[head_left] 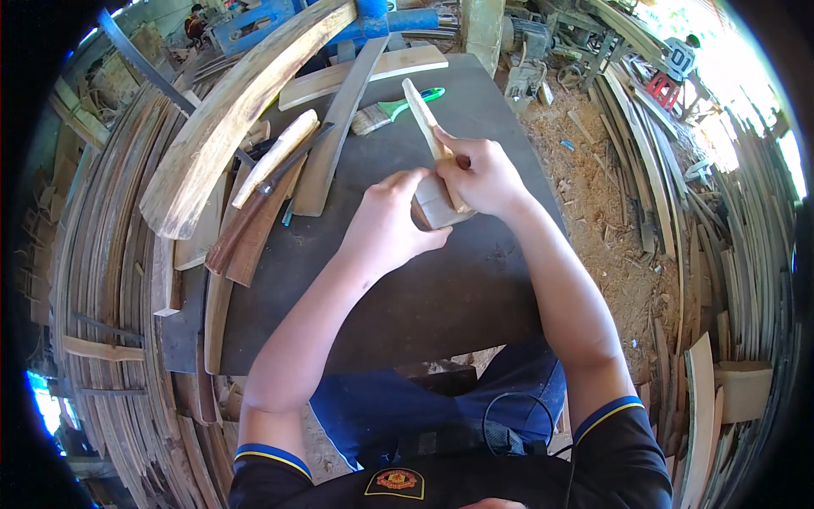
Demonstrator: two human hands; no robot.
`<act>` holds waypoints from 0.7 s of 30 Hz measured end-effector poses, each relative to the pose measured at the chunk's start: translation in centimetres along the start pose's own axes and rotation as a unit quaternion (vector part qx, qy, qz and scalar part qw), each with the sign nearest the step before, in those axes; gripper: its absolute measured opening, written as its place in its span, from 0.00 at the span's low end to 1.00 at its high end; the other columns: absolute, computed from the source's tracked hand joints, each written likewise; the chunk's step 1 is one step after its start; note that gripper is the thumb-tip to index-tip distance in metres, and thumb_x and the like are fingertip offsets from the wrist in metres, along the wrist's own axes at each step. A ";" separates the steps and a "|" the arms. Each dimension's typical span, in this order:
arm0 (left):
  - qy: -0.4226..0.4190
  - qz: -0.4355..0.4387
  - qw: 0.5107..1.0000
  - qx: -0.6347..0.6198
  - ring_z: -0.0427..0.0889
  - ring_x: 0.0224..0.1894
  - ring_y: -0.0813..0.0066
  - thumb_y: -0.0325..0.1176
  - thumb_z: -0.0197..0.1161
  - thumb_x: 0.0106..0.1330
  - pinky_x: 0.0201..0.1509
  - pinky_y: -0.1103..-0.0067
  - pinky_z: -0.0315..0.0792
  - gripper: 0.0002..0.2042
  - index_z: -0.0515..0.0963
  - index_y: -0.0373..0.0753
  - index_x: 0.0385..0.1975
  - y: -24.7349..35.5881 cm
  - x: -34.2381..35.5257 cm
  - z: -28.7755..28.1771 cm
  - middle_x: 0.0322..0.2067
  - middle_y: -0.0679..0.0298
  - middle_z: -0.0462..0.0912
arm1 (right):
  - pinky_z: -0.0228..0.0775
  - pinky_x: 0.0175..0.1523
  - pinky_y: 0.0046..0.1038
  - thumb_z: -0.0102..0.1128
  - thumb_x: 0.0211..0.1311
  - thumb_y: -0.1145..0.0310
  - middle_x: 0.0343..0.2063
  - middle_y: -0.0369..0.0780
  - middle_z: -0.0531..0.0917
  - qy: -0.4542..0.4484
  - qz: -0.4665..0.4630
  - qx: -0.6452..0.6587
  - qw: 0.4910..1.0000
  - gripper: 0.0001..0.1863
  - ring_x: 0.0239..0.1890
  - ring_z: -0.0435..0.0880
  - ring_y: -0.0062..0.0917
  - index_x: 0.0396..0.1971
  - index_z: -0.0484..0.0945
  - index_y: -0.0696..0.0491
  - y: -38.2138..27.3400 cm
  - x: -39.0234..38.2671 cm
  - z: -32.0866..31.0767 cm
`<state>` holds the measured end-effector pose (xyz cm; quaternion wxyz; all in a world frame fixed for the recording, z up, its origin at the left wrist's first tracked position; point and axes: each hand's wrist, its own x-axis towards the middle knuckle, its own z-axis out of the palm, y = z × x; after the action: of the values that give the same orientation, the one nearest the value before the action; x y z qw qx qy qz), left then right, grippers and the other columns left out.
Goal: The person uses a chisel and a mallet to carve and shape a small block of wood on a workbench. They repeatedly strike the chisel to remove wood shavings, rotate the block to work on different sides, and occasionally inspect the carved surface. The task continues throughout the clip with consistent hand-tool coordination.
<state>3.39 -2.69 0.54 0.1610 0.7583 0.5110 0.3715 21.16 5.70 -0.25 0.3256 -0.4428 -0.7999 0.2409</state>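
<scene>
My right hand (pixel 482 176) grips a long pale wooden stick (pixel 421 110) that points away from me over the dark tabletop (pixel 424 297). My left hand (pixel 388 227) is closed on a small grey block (pixel 437 204) pressed against the lower end of the stick. Both hands meet near the middle of the table. A paintbrush with a green handle (pixel 390 112) lies just beyond the hands, next to the stick's far end.
Curved wooden planks (pixel 237 110) and darker strips (pixel 254 225) lie on the table's left side. Stacks of bent wooden slats (pixel 102 280) fill the left; more slats (pixel 729 254) stand at the right. Sawdust covers the ground (pixel 610 212). A blue machine (pixel 254 25) stands at the back.
</scene>
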 end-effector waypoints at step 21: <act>0.053 0.009 0.996 0.068 0.88 0.46 0.54 0.33 0.80 0.43 0.53 0.67 0.81 0.33 0.78 0.32 0.53 -1.4 0.1 -0.9 0.46 0.48 0.85 | 0.80 0.38 0.39 0.65 0.57 0.61 0.23 0.50 0.85 0.054 -0.009 -0.073 0.996 0.29 0.27 0.88 0.43 0.62 0.79 0.49 -0.5 -0.5 2.0</act>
<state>1.83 -2.08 0.33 0.0786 0.7512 0.5360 0.3771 19.63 4.82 -1.45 0.3371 -0.4704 -0.8007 0.1548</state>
